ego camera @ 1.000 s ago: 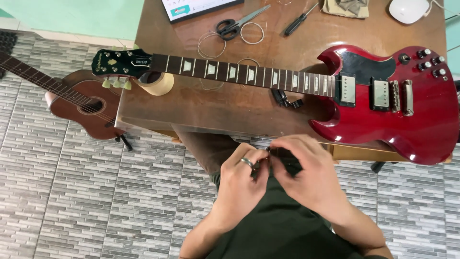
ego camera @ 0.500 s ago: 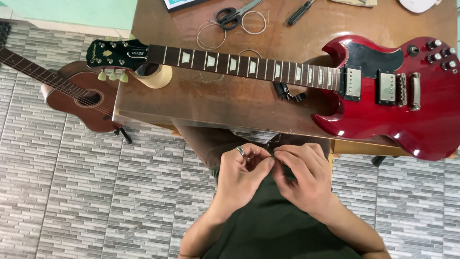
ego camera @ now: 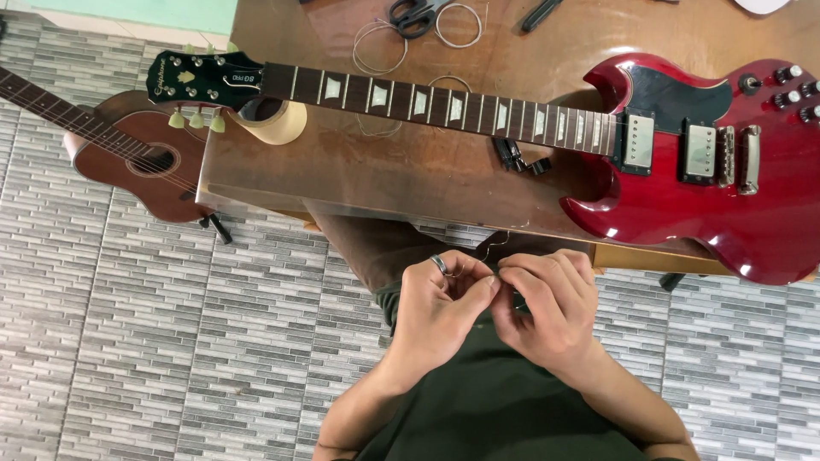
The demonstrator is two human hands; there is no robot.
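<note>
Hands met close together in the lap, just below the near edge of the desk [ego camera: 367,183], in the single head view. Compared with the two earlier pictures, the left hand [ego camera: 440,312] and the right hand [ego camera: 547,312] had drawn slightly apart at the knuckles while their fingertips came together, and the whole scene had shifted as the head tilted; by my reading that meant the fine handling of the wire was under way rather than finished. The left hand, wearing a ring [ego camera: 438,263], was pinched shut on a thin guitar string [ego camera: 489,249], and the right hand's grip was likewise closed on that same string, fingertips of both nearly touching. The string itself looked very fine and pale, a short curl of it rising above the fingers toward the desk edge; the rest of it was hidden between the hands. Above them the red electric guitar [ego camera: 683,183] lay flat across the desk with its neck pointing left and its headstock [ego camera: 201,78] resting on a roll of tape [ego camera: 273,121]. Small black parts [ego camera: 517,156] sat just beside the neck, loose coils of wire [ego camera: 376,43] and scissors [ego camera: 414,13] lay farther back, and a brown acoustic guitar [ego camera: 137,158] stood on the tiled floor [ego camera: 128,341] to the left.
</note>
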